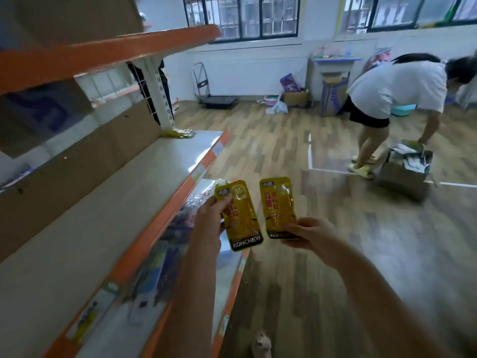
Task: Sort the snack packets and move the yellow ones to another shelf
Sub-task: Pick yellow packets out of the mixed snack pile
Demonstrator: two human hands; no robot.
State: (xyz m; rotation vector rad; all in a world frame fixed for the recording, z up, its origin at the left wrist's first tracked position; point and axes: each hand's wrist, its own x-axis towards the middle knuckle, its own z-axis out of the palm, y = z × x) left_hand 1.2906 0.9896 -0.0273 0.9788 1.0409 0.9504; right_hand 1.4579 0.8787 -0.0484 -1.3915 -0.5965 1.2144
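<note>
My left hand (210,219) pinches a yellow KONCHEW snack packet (242,220) by its upper left corner, upright in the air. My right hand (307,233) pinches a second yellow packet (277,205) by its bottom edge, beside the first. Both hang just off the front of the orange-edged shelf unit. A small pile of yellow packets (179,133) lies at the far end of the middle shelf (108,202). Blurred mixed packets (165,254) lie on the lower shelf, below my left arm.
Another person (392,94) in a white shirt bends over a cardboard box (405,174) on the wooden floor at right. A folded trolley (206,86), boxes and bags stand along the far wall under the windows. An upper shelf (103,50) overhangs at left.
</note>
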